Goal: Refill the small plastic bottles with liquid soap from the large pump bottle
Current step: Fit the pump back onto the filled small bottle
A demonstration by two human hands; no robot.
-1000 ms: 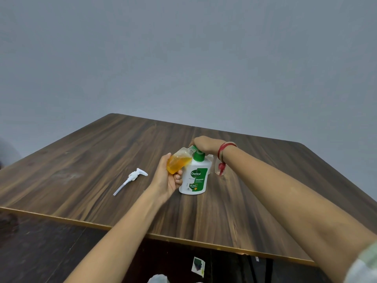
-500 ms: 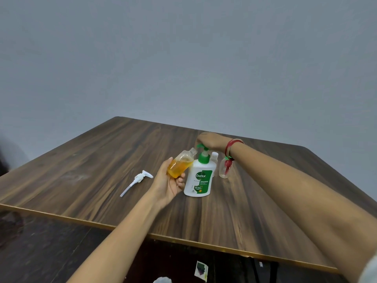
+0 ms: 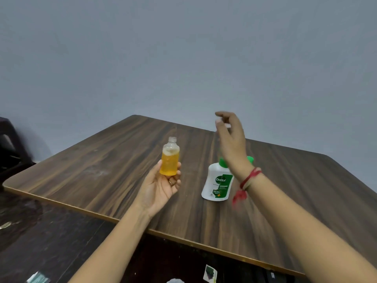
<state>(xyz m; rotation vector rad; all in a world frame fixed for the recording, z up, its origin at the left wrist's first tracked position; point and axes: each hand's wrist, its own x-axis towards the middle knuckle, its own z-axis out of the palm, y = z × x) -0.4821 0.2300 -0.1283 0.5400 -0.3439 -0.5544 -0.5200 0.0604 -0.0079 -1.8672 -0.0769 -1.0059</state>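
My left hand [image 3: 161, 187] grips a small clear plastic bottle [image 3: 170, 160] upright above the wooden table [image 3: 102, 160]. The bottle has no cap and is mostly filled with orange liquid soap. The large white pump bottle [image 3: 217, 183] with a green label stands on the table to its right. Its green pump top [image 3: 222, 162] is partly hidden behind my right wrist. My right hand [image 3: 231, 137] hangs raised above that bottle, blurred, fingers loosely curled and holding nothing. A green cap [image 3: 250, 159] of another small bottle peeks out behind my wrist.
The table's near edge [image 3: 183, 241] runs diagonally below my arms. A dark piece of furniture [image 3: 9, 148] stands at the far left. Scraps of paper [image 3: 210, 273] lie on the dark floor in front. A grey wall rises behind the table.
My right hand has lifted off the pump top and risen. My left hand has pulled the small bottle away from the nozzle, to the left, and turned it upright.
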